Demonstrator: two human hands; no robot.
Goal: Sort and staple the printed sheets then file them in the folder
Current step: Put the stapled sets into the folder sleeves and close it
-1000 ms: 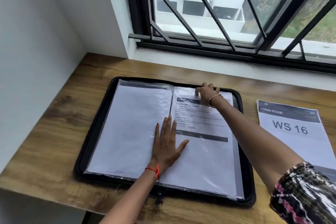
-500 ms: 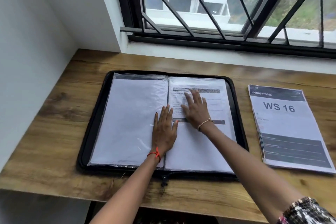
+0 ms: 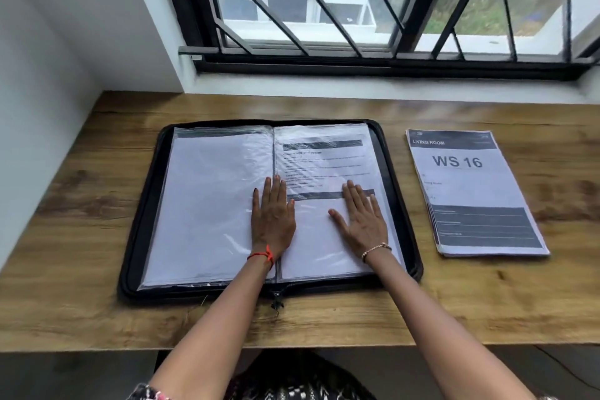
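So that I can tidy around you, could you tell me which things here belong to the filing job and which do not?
Job: open folder, printed sheet in its right sleeve, WS 16 stack, left hand, right hand.
Just there: wooden desk, barred window.

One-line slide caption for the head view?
Left hand and right hand flat on the open folder; WS 16 stack apart on the desk.

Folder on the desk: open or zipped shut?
Open. The folder lies spread flat, sleeved pages facing up, left hand and right hand flat on them.
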